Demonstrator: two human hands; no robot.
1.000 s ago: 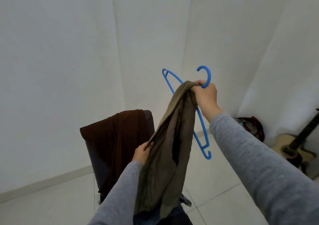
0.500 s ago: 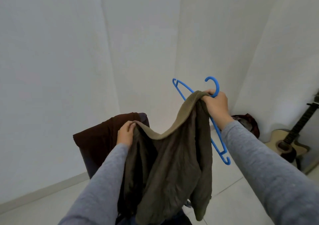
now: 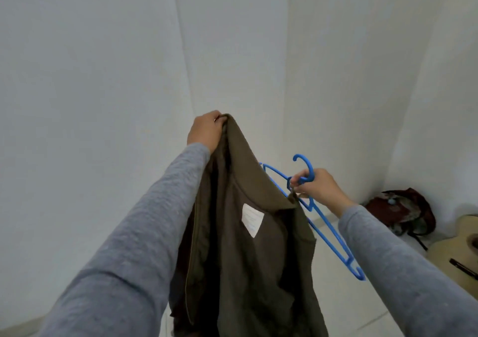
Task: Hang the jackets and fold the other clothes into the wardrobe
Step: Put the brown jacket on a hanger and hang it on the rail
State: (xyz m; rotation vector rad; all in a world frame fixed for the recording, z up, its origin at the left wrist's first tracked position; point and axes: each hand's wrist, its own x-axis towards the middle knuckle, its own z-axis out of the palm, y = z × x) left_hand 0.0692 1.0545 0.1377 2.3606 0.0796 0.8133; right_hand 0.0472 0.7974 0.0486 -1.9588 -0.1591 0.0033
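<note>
At upper left, lifts one collar end of the olive jacket [image 3: 245, 259] in the left hand [image 3: 207, 129], fingers clenched over the fabric, far higher than a second ago. Stretches the collar open across mid-frame, baring the white inner label [image 3: 253, 219] (lining toward the camera), body hanging in the air. Further right, grips the blue hanger [image 3: 311, 170] below its hook in the right hand [image 3: 316, 189], pinching the other collar end too. Seems set for slipping a hanger arm into a shoulder.
</note>
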